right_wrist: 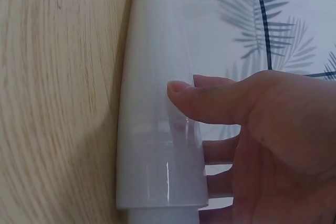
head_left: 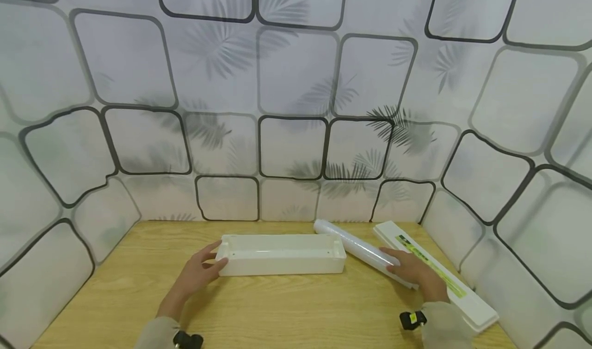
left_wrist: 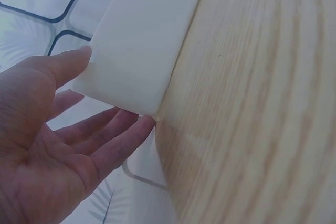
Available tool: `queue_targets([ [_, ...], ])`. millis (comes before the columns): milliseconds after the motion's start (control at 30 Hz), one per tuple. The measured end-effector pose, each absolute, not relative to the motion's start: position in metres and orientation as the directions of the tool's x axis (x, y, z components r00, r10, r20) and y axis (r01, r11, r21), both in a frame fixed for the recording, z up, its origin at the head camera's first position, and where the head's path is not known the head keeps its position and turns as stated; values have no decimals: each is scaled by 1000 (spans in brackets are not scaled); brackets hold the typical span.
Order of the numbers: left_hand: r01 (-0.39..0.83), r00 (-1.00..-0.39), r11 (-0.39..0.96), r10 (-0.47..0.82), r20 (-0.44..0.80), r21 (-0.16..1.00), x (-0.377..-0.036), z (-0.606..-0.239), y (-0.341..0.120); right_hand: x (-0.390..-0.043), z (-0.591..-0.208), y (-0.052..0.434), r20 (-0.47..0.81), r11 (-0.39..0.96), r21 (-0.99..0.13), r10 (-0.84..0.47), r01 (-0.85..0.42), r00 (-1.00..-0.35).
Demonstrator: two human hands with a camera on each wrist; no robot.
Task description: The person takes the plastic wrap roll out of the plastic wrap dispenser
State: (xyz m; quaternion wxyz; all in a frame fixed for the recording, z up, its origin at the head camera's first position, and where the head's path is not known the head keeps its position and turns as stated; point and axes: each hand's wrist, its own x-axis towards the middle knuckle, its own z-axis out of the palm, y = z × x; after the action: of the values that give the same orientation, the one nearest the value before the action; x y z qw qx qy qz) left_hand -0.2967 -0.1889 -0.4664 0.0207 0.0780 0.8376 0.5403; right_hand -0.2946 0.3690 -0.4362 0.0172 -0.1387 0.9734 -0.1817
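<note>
A long, open-topped white plastic box (head_left: 282,267) lies lengthwise in the middle of the wooden table. My left hand (head_left: 198,273) holds its left end, the thumb at the front rim and the fingers round the end wall; the left wrist view shows the fingertips at the lower corner of the box (left_wrist: 139,40). To the right, a roll of cling film (head_left: 356,247) slants toward me, its far end close to the box. My right hand (head_left: 410,268) grips its near part, thumb on top and fingers behind. A core end (right_wrist: 163,216) sticks out of the film.
A long white lid (head_left: 472,308) with a green and yellow label lies slanted at the right, partly behind my right hand and sleeve. Patterned cloth walls (head_left: 296,148) stand round the back and sides of the table (head_left: 296,313).
</note>
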Motion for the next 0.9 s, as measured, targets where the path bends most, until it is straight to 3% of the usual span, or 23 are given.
queue_targets([
  [233, 111, -987, 408, 153, 52, 906, -296, -466, -188, -294, -433, 363, -19, 906, -375, -218, -195, -976],
  [467, 115, -985, 413, 164, 50, 903, -298, -466, -189, -294, -427, 357, 7, 906, -360, -234, -221, -972],
  [900, 130, -988, 493, 134, 72, 860, -295, -459, -191, -303, -428, 332, 233, 878, -313, -298, -362, -926],
])
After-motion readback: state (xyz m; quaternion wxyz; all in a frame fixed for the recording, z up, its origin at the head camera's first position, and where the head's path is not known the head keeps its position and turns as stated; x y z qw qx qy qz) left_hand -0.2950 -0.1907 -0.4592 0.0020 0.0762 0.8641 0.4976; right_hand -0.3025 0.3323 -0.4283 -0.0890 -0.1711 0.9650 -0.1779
